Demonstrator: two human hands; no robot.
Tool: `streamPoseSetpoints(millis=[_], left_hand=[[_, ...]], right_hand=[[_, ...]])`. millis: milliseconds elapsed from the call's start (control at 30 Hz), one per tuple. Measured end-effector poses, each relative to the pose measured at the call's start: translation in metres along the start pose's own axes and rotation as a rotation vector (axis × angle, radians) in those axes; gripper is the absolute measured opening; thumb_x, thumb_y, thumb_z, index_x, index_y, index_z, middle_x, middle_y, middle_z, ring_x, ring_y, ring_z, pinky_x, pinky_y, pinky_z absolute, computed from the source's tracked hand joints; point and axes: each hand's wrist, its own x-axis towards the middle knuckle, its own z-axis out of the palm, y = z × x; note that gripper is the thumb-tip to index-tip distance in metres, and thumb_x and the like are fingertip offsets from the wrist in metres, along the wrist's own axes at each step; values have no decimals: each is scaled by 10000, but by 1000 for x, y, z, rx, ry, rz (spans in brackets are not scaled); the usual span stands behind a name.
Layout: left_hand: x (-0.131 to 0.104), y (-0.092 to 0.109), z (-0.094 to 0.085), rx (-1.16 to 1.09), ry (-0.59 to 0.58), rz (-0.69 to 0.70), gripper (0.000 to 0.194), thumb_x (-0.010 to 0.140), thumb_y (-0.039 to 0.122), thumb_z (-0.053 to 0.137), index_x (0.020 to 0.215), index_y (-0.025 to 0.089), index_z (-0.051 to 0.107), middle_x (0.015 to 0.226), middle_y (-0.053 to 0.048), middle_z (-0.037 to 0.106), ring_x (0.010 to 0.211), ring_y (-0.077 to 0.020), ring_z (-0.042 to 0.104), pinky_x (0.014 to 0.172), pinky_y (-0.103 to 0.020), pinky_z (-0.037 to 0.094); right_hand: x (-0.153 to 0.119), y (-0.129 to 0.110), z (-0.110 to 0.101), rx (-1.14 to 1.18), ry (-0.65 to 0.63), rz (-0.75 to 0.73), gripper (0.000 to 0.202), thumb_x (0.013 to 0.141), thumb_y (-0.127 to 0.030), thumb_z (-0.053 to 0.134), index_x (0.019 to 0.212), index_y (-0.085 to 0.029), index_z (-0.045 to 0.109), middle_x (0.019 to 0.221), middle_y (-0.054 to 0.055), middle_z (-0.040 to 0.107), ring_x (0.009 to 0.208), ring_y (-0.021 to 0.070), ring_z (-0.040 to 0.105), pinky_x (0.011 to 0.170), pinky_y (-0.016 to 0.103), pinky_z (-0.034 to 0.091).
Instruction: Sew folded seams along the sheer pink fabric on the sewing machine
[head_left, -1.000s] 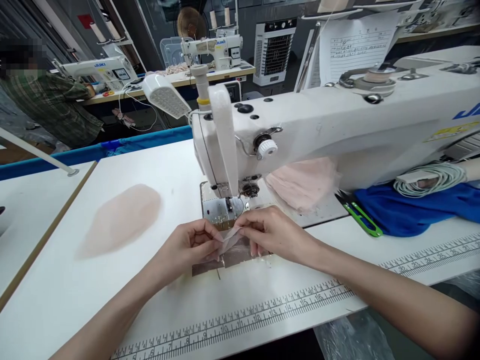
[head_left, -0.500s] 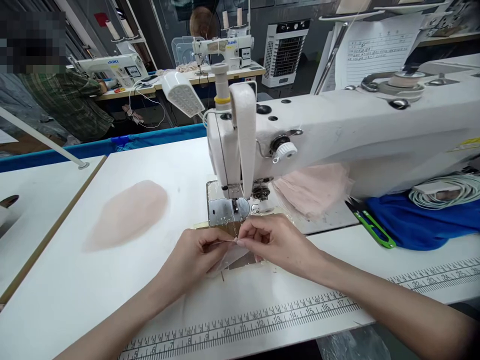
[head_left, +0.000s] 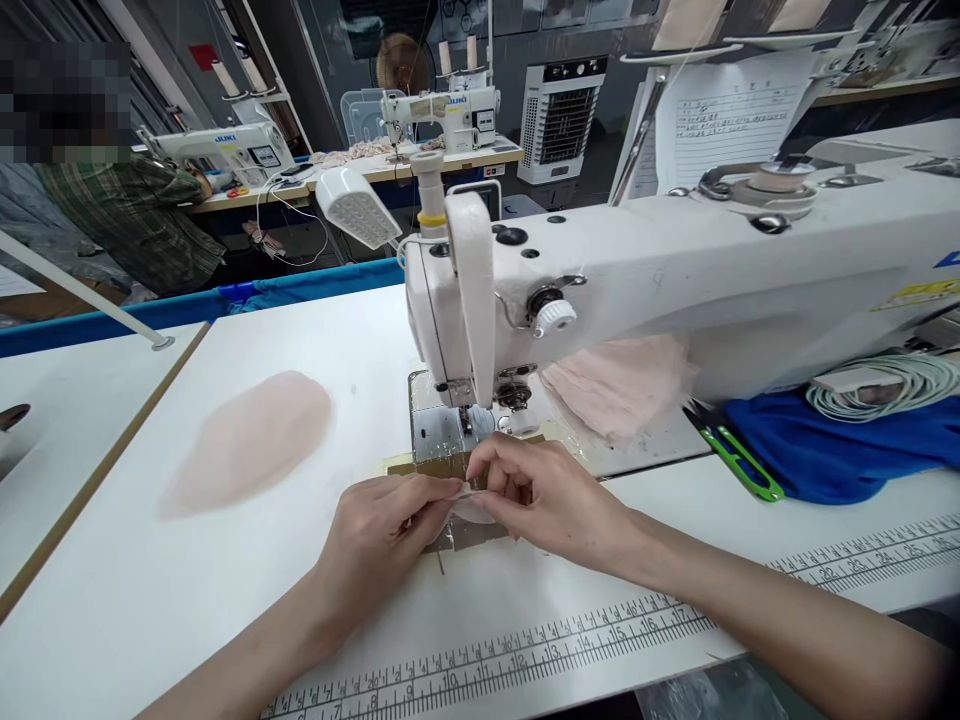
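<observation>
Just in front of the needle area of a white sewing machine (head_left: 637, 270), a small sheer pale fabric piece (head_left: 471, 510) is pinched between both hands. My left hand (head_left: 382, 525) grips its left edge with thumb and forefinger. My right hand (head_left: 551, 500) pinches it on the right, fingers curled, close to my left fingertips. The metal needle plate (head_left: 435, 428) lies right behind the hands. On the white table to the left rests a flat sheer pink fabric piece (head_left: 251, 440). A pile of pink fabric pieces (head_left: 622, 385) sits under the machine arm.
Green-handled snips (head_left: 742, 462) and a blue cloth (head_left: 817, 450) with a coiled cable (head_left: 885, 385) lie at right. A printed ruler (head_left: 540, 655) runs along the front edge. A person in a plaid shirt (head_left: 135, 215) sits at another machine (head_left: 225, 150), back left.
The camera view has shifted slightly. Both hands still pinch the fabric; my left hand's fingers now lie flatter over its edge, and the fabric is bunched between the hands.
</observation>
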Motion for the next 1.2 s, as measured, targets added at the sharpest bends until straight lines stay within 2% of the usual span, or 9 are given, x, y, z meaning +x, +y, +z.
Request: streamPoseSetpoints(millis=[367,533,700,867,1000,1100,1200], left_hand=[[0,1,0,44,26,31,88,897,172,562,832,191,618,562,58,627,427,-60,536,417,-160,409],[0,2,0,75,43,58,76,888,163,572,825,190,604,559,62,616,425,-58,510,413,-163,391],[-1,2,-1,90,39,82,60,877,155,591,829,183,571,588,55,607,462,-60,493,439,-167,383],[-1,2,-1,123,14,83,27,891,176,576,906,176,553,607,49,598,470,-65,468,466,-175,398],[-2,4,-1,117,-15,90,64,895,149,546,953,174,548,634,35,631,472,-75,519,469,-180,423],[-2,6,-2,73,-30,51,148,900,136,524,1037,177,563,772,-4,706,551,-82,605,510,-176,481],[-2,7,-2,32,-28,72,197,903,133,530,1082,178,598,684,21,674,545,-77,601,533,-173,494]], right_hand=[[-1,0,0,-33,-6,-64,39,872,-175,561,905,-196,560,607,-70,568,549,77,542,536,187,420],[-1,0,-1,-89,-5,-127,66,877,-177,556,919,-191,604,619,-59,572,542,75,521,523,182,413],[0,-2,-2,-97,42,-223,155,883,-146,546,950,-193,677,724,-22,670,602,79,582,561,178,450],[1,3,-2,-180,161,-381,135,896,-153,571,929,-188,697,793,-11,721,694,92,652,624,186,500],[-3,7,-4,-539,295,-623,139,909,-132,537,875,-163,669,663,-15,666,556,88,584,509,204,458],[-9,2,-7,-774,269,-818,203,918,-93,477,853,-166,655,623,-13,637,521,98,545,476,232,424],[-14,-6,-11,-837,210,-922,244,917,-72,438,834,-154,652,625,11,625,550,119,560,470,254,415]])
